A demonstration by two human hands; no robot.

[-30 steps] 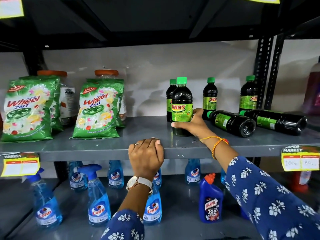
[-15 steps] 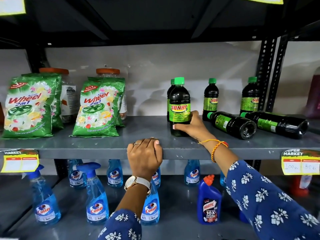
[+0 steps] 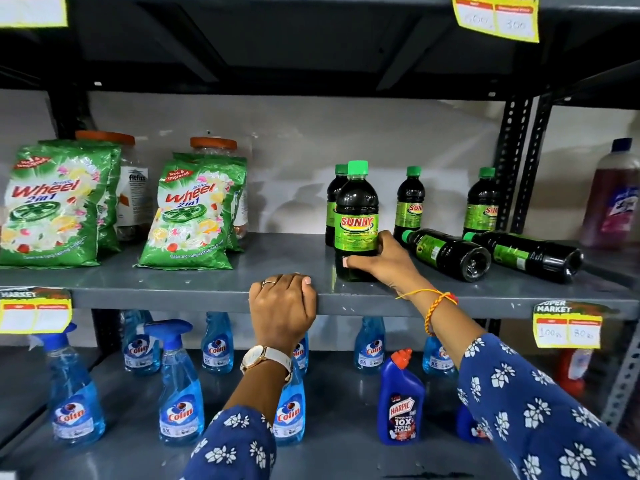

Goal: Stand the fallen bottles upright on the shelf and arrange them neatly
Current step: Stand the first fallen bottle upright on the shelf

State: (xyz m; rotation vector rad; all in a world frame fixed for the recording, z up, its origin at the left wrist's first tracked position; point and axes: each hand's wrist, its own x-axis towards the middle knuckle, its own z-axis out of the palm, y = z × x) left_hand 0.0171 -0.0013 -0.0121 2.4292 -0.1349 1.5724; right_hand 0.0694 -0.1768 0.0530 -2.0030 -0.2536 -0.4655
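My right hand [image 3: 382, 259] grips the lower part of a dark Sunny bottle [image 3: 356, 216] with a green cap, standing upright near the front of the grey shelf [image 3: 207, 296]. Another upright bottle [image 3: 334, 199] stands right behind it. Two more upright bottles [image 3: 410, 202] [image 3: 481, 206] stand further right at the back. Two fallen bottles [image 3: 448, 252] [image 3: 526, 256] lie on their sides to the right, caps pointing back-left. My left hand [image 3: 282, 306] is curled over the shelf's front edge.
Green Wheel detergent bags [image 3: 52, 209] [image 3: 194, 213] and orange-lidded jars [image 3: 131, 188] fill the shelf's left half. Blue Colin spray bottles [image 3: 180, 396] and a Harpic bottle [image 3: 401, 403] stand on the lower shelf. A purple bottle [image 3: 613, 199] stands at far right beyond the black upright [image 3: 512, 161].
My right hand has shifted the held bottle slightly and turned it, so its label now faces forward. The left hand stays on the shelf edge.
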